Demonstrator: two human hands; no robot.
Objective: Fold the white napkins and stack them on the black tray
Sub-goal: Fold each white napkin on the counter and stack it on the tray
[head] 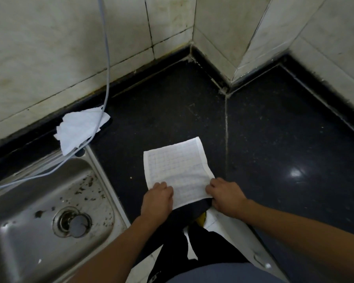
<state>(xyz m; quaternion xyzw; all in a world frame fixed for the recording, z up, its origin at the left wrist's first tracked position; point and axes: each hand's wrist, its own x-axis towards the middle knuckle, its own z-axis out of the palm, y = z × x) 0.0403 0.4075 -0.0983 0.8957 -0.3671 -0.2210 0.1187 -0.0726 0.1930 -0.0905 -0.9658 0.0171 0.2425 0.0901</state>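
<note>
A white napkin [177, 167] with a faint grid pattern lies flat on the black counter [274, 139], its near edge hanging over the counter's front. My left hand [158, 198] pinches its near left corner. My right hand [225, 196] pinches its near right corner. A pile of white napkins [80, 127] sits at the back left against the wall, on what looks like a black tray [108, 122]; only a dark edge of it shows.
A steel sink [49, 211] with dark specks and a drain [72, 222] fills the lower left. A grey cable [105, 68] hangs down the tiled wall over the pile and into the sink. The tiled walls form a corner [225, 86] behind the counter.
</note>
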